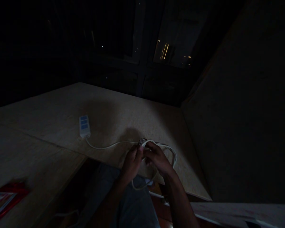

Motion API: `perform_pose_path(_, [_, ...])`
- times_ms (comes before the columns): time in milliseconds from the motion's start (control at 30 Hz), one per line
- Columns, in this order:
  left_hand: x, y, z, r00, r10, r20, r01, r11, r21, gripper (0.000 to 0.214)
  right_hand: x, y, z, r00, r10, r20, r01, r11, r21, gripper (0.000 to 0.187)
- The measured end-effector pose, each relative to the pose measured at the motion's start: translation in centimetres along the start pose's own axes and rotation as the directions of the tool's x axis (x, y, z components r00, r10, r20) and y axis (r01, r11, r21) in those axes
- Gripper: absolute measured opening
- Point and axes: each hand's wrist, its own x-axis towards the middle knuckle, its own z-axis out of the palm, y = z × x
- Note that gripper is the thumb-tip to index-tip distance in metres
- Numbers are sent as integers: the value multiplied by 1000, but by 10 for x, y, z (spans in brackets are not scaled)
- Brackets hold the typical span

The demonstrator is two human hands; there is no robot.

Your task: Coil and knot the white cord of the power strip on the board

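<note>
A white power strip (pixel 84 126) with blue socket faces lies on the pale ledge, left of my hands. From its near end a white cord (pixel 114 145) runs right across the ledge to my fingers. My left hand (pixel 132 160) is closed on the cord, thumb up, beside a small dark roundish part (pixel 142 142) I cannot make out. Close against it, my right hand (pixel 158 157) has its fingers curled around the cord. Loops of the cord spread to the right of my right hand, and one loop hangs below the ledge's front edge.
The stone-like ledge (pixel 61 104) has a front edge near my legs (pixel 135 209). A red packet (pixel 8 199) lies at the lower left. A dark wall (pixel 239 126) rises on the right, and a night window (pixel 142 47) stands behind. The light is very dim.
</note>
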Motion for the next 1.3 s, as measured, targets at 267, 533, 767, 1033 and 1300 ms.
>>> perform_pose_path(267, [-4, 8, -2, 996, 20, 86, -17, 999, -36, 56, 3, 2, 0, 999, 52, -9, -52, 998, 44, 37])
perform_pose_path(533, [6, 3, 6, 942, -296, -160, 233, 916, -327, 73, -5, -3, -10, 997, 35, 62, -40, 997, 68, 32])
perform_pose_path(767, [11, -1, -9, 954, -292, -73, 207, 813, -545, 70, -3, -11, -24, 884, -67, -462, 316, 815, 486, 26])
perform_pose_path(1033, [14, 1, -5, 973, -228, 33, 165, 588, -792, 59, 0, 39, 1, 711, 126, -692, 473, 642, 604, 17])
perform_pose_path(1300, [22, -14, -18, 955, -277, 104, 252, 577, -777, 66, -17, 67, 41, 792, 299, -533, 179, 720, 670, 37])
